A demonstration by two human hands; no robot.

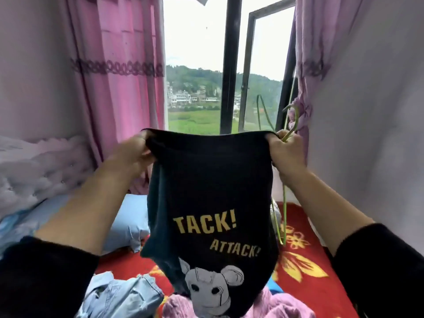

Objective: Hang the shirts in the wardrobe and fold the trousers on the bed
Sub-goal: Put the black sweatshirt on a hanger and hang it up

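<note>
I hold a black shirt [211, 184] up in front of me over the bed; it has yellow lettering and a white cartoon figure printed on it. My left hand [133, 152] grips its top left edge. My right hand [286, 154] grips the top right edge together with green wire hangers [292, 125], whose hooks stick up above my fingers and whose wires hang down behind the shirt. Light-blue denim trousers [121, 297] lie crumpled on the bed at the lower left. A lilac knit garment [275, 304] lies below the shirt.
The bed has a red blanket with yellow flowers [305, 267]. A light-blue pillow [128, 221] and a tufted headboard [34, 171] are at the left. Pink curtains [119, 72] frame an open window [231, 65] straight ahead. A pale wall [371, 111] stands close on the right.
</note>
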